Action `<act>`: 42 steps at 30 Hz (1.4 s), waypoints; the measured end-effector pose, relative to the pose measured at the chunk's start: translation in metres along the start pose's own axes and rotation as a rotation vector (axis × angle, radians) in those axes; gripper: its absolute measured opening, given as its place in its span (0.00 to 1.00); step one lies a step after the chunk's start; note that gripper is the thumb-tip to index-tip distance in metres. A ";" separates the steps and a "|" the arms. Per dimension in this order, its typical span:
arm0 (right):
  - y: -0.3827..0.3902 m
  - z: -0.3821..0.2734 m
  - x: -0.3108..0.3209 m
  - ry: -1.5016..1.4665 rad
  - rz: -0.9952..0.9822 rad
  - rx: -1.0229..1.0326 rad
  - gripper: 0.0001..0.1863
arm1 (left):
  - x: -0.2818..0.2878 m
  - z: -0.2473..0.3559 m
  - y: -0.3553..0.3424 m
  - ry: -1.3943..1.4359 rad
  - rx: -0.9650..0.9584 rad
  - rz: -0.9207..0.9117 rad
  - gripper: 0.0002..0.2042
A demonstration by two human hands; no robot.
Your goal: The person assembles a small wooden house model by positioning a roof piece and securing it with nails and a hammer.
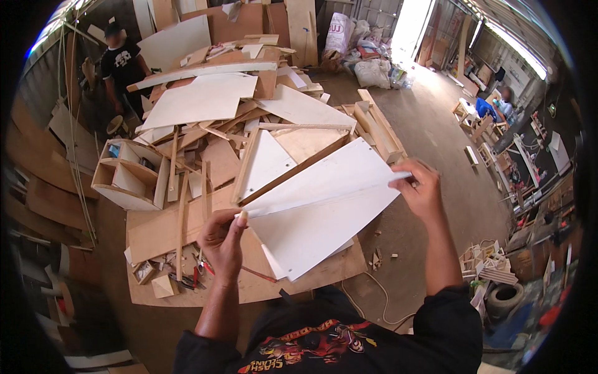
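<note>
A long, narrow white strip (374, 184) stretches between my two hands, slanting up to the right. My left hand (221, 238) pinches its near left end between thumb and fingers. At the far right end my right hand (423, 188) grips it the same way. Beneath the strip lies a white panel (327, 225) with small dark holes near its corners. The panel rests at an angle across the wooden worktable (311, 282). Just beyond it stands a wooden frame (303, 127) with a white triangular-looking piece inside. Whether the strip touches the panel is hard to tell.
Board offcuts (199, 100) pile up at the back of the table. A divided wooden box (129, 176) stands at the left; red-handled tools (194, 277) lie near the front edge. One person (121, 65) stands back left, another (503, 106) sits far right. A cable (385, 305) crosses the floor.
</note>
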State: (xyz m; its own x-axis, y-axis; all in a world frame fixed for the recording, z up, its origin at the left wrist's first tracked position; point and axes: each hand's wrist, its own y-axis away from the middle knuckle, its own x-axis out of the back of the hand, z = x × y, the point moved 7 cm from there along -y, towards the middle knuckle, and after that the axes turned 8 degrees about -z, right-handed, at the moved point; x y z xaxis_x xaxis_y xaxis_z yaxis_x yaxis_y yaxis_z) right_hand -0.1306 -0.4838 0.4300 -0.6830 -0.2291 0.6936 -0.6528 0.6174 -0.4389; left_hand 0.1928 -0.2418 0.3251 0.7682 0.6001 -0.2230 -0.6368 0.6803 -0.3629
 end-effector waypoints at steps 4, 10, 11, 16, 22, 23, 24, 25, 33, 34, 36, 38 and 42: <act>-0.064 0.040 -0.015 -0.207 -0.089 0.088 0.13 | 0.006 -0.004 0.006 -0.159 -0.018 0.188 0.05; -0.123 0.103 -0.064 -0.605 -0.315 -0.042 0.10 | -0.003 -0.003 0.011 -0.320 -0.049 0.355 0.03; -0.127 0.108 -0.069 -0.584 -0.317 0.020 0.09 | -0.004 -0.003 0.014 -0.329 -0.048 0.363 0.03; -0.135 0.117 -0.079 -0.513 -0.366 0.149 0.10 | -0.011 0.004 0.017 -0.517 -0.136 0.395 0.03; -0.132 0.123 -0.083 -0.582 -0.376 0.097 0.08 | -0.010 0.006 0.021 -0.564 -0.070 0.435 0.03; -0.132 0.126 -0.085 -0.585 -0.381 0.067 0.08 | -0.008 0.005 0.020 -0.573 -0.060 0.440 0.03; -0.133 0.124 -0.087 -0.616 -0.365 0.078 0.08 | -0.007 0.007 0.020 -0.581 -0.045 0.432 0.03; -0.132 0.123 -0.091 -0.636 -0.384 0.084 0.08 | -0.005 0.009 0.019 -0.592 -0.036 0.430 0.03; -0.128 0.135 -0.083 -0.600 -0.255 0.070 0.07 | -0.008 0.007 0.011 -0.587 0.038 0.473 0.06; -0.128 0.135 -0.084 -0.618 -0.282 0.066 0.06 | -0.010 0.008 0.010 -0.570 0.044 0.461 0.06; -0.130 0.137 -0.082 -0.599 -0.319 0.088 0.04 | -0.010 0.008 0.011 -0.477 0.092 0.448 0.07; -0.130 0.140 -0.084 -0.611 -0.352 0.074 0.04 | -0.008 0.009 0.013 -0.457 0.051 0.445 0.07; -0.130 0.147 -0.084 -0.659 -0.348 0.074 0.06 | -0.006 0.006 0.018 -0.413 0.034 0.439 0.08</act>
State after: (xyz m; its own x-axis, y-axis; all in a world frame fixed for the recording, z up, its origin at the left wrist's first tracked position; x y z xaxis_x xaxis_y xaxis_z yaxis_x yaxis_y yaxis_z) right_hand -0.0360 -0.6558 0.3447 -0.4724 -0.8197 0.3238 -0.8716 0.3800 -0.3098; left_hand 0.1766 -0.2309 0.3250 0.3479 0.9372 0.0263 -0.8957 0.3406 -0.2858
